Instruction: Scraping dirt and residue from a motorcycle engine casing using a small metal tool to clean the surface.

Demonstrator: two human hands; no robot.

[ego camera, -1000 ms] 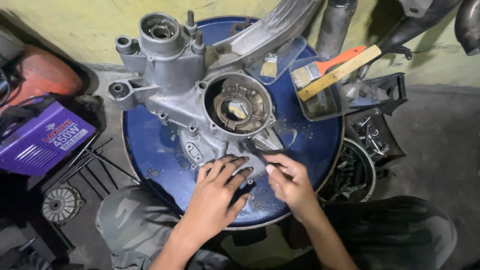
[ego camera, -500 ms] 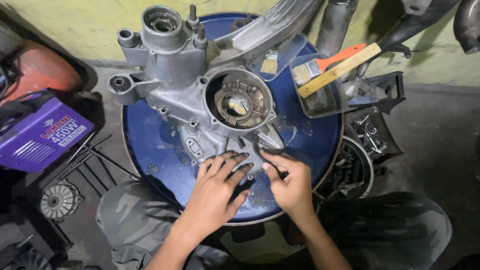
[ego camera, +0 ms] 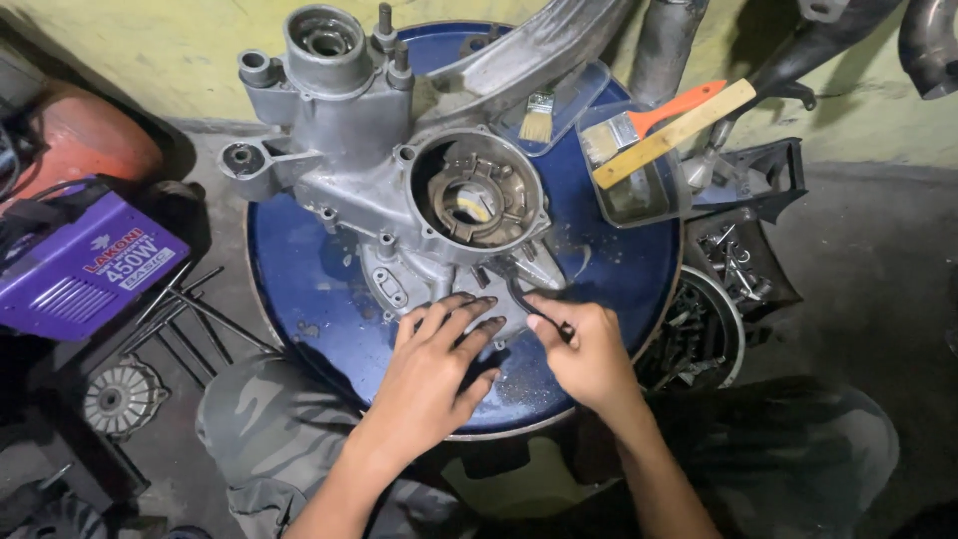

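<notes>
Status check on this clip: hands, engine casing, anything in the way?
Left hand flat on the engine casing. Right hand pinching a thin dark tool at the casing's lower edge. Casing lies on the blue drum top. Nothing in the way.

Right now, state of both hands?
Left hand: open, fingers spread flat on the engine casing, holding nothing.
Right hand: closed on a thin dark tool whose tip sits at the casing's lower edge.

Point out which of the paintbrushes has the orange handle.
It is the big brush lying across the grey tray, upper right on the blue drum top. The small brush beside it has a pale handle.
</notes>
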